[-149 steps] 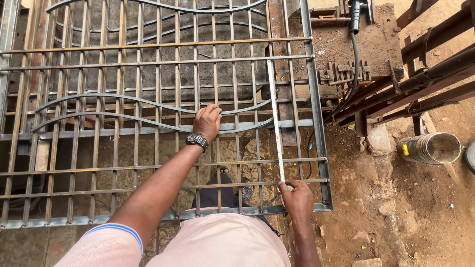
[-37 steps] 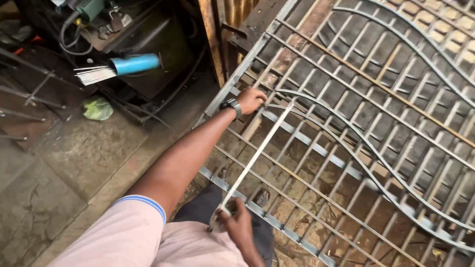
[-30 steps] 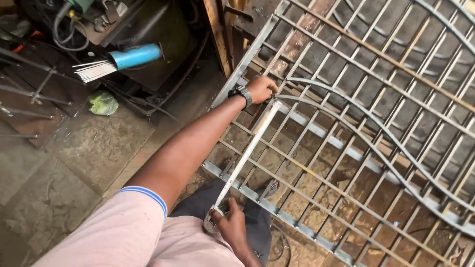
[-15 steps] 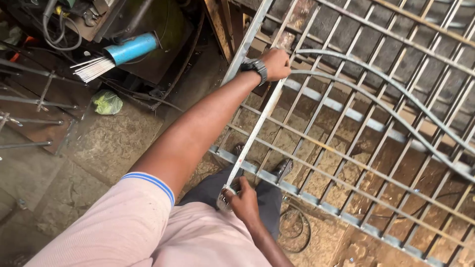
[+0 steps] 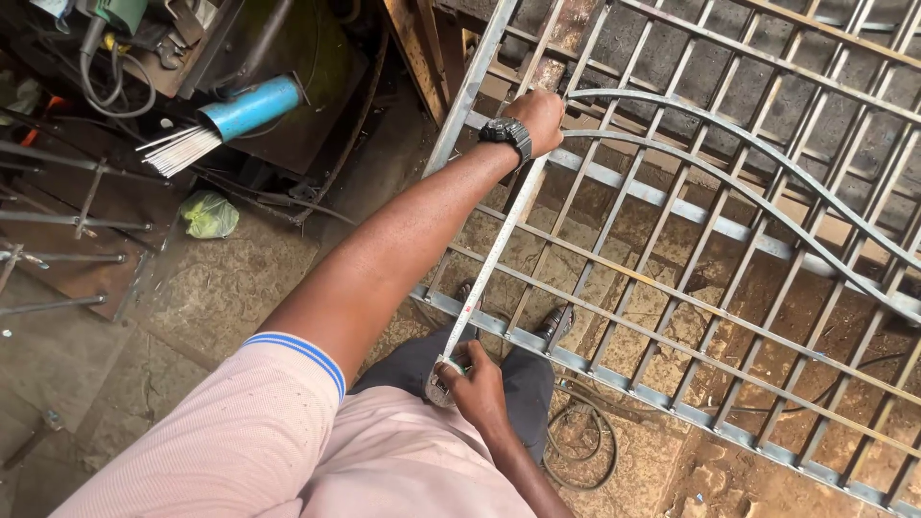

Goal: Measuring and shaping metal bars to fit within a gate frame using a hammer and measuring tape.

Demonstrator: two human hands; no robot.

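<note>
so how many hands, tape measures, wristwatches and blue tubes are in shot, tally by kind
hands: 2, left hand on the grey metal gate frame, right hand
steel tape measure: 1
black wristwatch: 1
blue plastic tube of thin rods: 1
total: 5

Head cam, steep downward, close over metal grille (image 5: 729,230) & arms.

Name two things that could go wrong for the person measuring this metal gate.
1. The tape is stretched between the left hand and the right hand; if the far end slips off the gate, it may snap back.
2. A cable loops on the floor by the feet, so a step back could trip.
</note>
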